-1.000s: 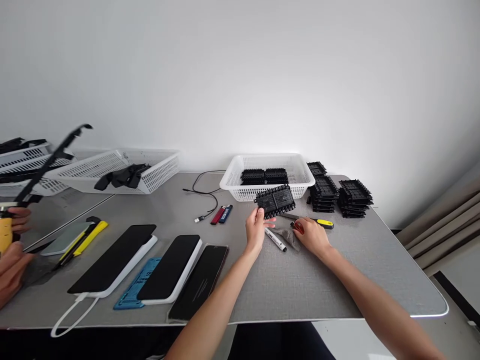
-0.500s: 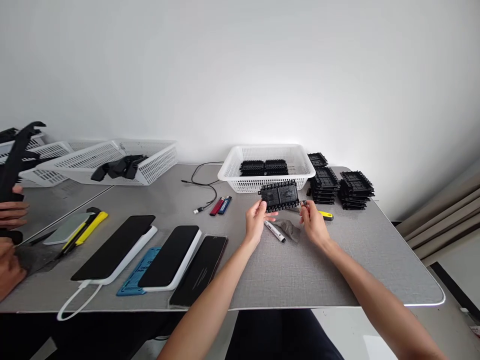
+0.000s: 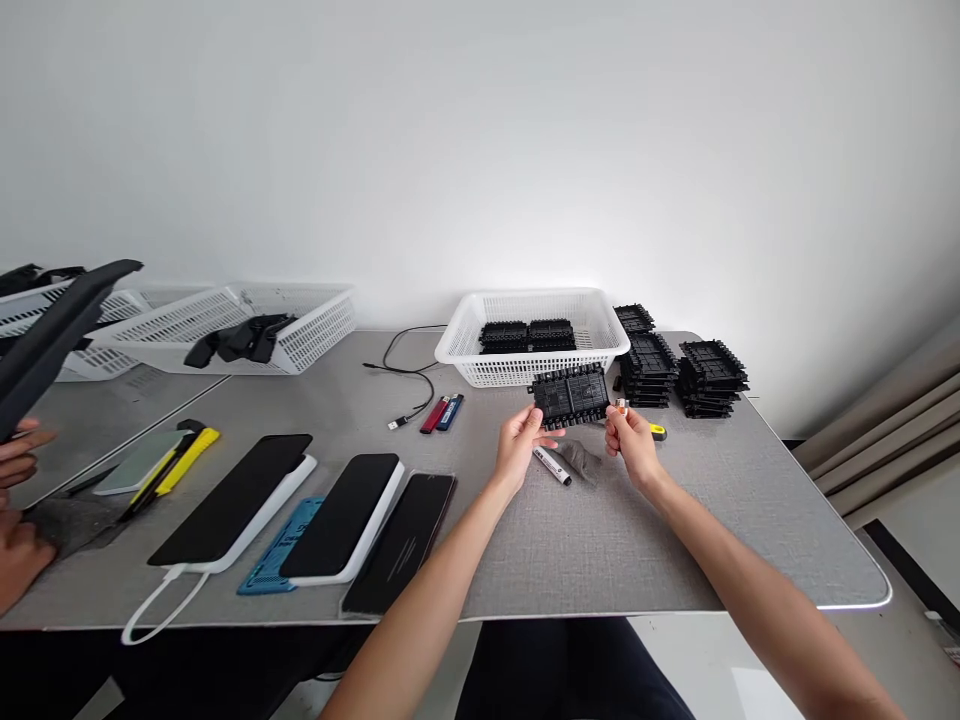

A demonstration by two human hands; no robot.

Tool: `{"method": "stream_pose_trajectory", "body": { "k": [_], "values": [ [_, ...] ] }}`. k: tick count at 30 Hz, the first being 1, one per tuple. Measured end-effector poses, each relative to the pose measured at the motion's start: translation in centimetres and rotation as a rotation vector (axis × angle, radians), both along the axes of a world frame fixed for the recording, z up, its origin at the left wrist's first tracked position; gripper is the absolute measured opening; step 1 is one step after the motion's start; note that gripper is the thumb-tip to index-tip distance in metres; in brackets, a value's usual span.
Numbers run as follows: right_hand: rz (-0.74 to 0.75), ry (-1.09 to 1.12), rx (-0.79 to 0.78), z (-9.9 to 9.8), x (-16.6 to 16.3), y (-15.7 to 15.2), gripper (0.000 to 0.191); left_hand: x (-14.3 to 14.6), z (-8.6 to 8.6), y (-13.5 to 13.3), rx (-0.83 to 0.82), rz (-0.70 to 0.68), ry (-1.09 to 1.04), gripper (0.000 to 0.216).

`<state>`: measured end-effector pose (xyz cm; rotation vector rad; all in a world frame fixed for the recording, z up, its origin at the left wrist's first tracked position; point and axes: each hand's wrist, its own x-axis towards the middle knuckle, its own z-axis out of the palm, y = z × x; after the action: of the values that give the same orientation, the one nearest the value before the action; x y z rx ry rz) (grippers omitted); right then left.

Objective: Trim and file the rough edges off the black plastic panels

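Observation:
My left hand grips the left edge of a black plastic tray part and holds it up above the grey table. My right hand pinches a small object with an orange tip at the part's right edge; what the object is I cannot tell. Under the hands lie a white marker and a grey cloth. A yellow-handled tool lies just behind my right hand.
A white basket holds more black parts, with stacks of them to its right. Two lighters, a cable, phones on white pads and a yellow knife lie left. Another person's hands hold a long black piece at the far left.
My right hand came up off the table by the cloth to the black part's right edge, now pinching a small object. The part shifted slightly right. The other person's long black piece swung.

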<state>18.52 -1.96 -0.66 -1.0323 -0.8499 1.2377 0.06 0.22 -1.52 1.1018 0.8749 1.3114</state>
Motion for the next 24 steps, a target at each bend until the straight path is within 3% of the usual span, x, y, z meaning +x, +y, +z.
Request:
{"method": "stream_pose_trajectory", "body": {
  "k": [6,11,14,19,24],
  "values": [
    [-0.119,-0.062,-0.001,-0.6,0.1,0.3,0.037,0.0,-0.1,0.1,-0.024,-0.101,-0.008,0.053],
    [-0.232,-0.117,0.050,-0.7,0.2,0.0,0.027,-0.2,0.0,0.0,-0.032,-0.046,0.011,0.053],
    [-0.226,-0.067,0.098,0.1,0.0,-0.6,0.029,-0.2,0.1,-0.1,-0.038,-0.009,0.037,0.056],
    [0.147,0.026,0.030,1.6,-1.4,-1.7,0.034,0.1,0.3,-0.3,-0.020,-0.080,0.043,0.057],
    [0.501,0.138,-0.008,1.7,-2.9,-2.5,0.039,0.5,0.4,-0.7,-0.018,-0.132,0.043,0.049]
  ]
}}
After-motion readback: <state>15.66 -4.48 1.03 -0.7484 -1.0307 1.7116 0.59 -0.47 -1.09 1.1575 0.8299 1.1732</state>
